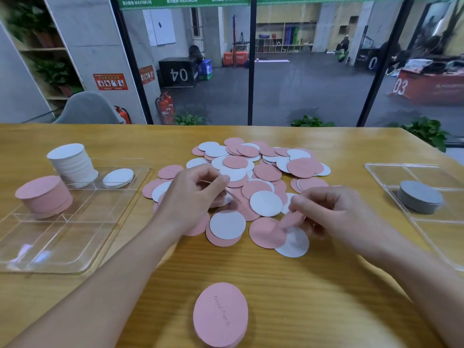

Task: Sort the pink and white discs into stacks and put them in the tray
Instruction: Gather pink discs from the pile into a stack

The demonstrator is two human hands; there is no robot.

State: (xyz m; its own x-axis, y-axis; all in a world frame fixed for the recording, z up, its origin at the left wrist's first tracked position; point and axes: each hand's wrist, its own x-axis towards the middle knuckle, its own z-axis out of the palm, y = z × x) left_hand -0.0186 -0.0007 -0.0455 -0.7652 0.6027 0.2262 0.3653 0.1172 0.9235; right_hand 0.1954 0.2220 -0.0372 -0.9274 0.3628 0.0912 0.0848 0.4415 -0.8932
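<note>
A loose heap of pink and white discs [251, 177] covers the middle of the wooden table. My left hand [193, 197] hovers over the heap's left side and pinches a disc edge-on between thumb and fingers. My right hand [334, 212] sits at the heap's right front, fingers curled round a pink disc [291, 219] tilted up off the pile. A clear divided tray [75, 222] lies at the left; it holds a tall white stack [71, 164], a pink stack [44, 195] and a single white disc [118, 177]. A short pink stack [220, 313] lies near the front edge.
A second clear tray [426, 172] at the right holds a grey stack of discs [420, 199]. Behind the table runs a glass wall with plants at its foot. Bare wood shows in front of the heap on both sides of the near pink stack.
</note>
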